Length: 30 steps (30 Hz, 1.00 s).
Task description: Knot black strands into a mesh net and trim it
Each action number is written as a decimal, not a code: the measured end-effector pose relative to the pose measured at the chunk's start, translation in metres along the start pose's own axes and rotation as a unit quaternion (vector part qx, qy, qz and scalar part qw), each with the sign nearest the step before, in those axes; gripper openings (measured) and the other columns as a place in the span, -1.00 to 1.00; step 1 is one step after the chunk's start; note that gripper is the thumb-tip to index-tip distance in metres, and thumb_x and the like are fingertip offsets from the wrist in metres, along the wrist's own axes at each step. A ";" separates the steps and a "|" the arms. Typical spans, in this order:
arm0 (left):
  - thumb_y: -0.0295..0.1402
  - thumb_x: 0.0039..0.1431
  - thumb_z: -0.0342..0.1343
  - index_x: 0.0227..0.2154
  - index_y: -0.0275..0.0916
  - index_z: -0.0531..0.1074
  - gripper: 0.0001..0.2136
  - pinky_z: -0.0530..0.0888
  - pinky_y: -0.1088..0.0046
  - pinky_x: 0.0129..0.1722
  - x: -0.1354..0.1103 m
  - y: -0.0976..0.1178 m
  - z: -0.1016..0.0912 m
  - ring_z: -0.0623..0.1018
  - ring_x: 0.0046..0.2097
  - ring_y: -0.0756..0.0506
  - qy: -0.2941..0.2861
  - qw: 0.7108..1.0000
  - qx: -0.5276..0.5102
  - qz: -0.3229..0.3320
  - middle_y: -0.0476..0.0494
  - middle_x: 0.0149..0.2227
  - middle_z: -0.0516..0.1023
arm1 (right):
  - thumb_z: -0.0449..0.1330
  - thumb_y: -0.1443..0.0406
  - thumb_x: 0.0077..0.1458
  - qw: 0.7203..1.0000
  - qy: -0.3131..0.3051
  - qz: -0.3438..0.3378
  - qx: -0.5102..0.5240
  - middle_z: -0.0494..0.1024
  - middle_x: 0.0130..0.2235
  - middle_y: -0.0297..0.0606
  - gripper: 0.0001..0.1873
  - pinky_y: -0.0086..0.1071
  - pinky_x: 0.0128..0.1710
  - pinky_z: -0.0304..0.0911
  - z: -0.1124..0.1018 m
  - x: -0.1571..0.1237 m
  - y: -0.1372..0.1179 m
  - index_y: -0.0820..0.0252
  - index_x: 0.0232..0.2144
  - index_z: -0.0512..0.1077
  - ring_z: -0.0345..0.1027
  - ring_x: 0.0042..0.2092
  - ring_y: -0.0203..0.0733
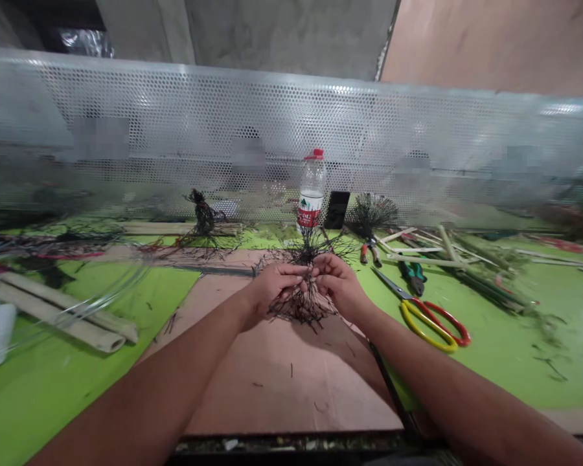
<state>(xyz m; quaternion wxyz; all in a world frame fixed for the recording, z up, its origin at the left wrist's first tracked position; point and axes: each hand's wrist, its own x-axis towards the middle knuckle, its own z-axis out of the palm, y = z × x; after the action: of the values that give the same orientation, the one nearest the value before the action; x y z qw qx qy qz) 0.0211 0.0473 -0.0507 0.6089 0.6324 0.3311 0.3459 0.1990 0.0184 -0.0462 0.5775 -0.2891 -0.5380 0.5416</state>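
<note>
My left hand (274, 288) and my right hand (334, 285) meet above a brown cardboard sheet (282, 382), both pinching a bunch of wiry black fibres (307, 305). Strands splay out above and below my fingers, and my fingers hide the bunch's middle. To the right of my right hand lie yellow-and-red-handled scissors (430, 321), with their blades pointing toward my hands. Small red-handled pliers (370, 252) rest farther off, beyond the scissors.
A perforated metal screen (291, 116) runs along the back of the green work surface (505, 343). A plastic bottle (311, 191) with a red cap stands before it, between loose black fibre clumps (204, 217). Bamboo pieces (58, 310) and strips (418, 255) lie on both sides.
</note>
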 end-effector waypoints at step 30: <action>-0.39 -0.02 0.15 -0.47 -0.26 0.51 -0.93 0.33 0.42 -0.17 0.001 0.018 -0.003 0.44 -0.21 -0.08 0.169 0.909 0.298 0.238 -0.12 -0.35 0.49 | 0.20 0.39 -0.12 0.989 0.033 -0.070 -0.122 0.37 -0.30 -0.33 -0.58 -0.40 -0.38 0.15 0.004 -0.006 -0.005 0.09 -0.13 0.32 0.20 -0.36 -0.30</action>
<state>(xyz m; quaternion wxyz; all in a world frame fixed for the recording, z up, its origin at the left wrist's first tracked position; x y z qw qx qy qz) 0.0196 0.0490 -0.0326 0.2261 0.7765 0.3564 0.4679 0.1978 0.0109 -0.0428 0.5921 -0.3371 -0.5997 0.4197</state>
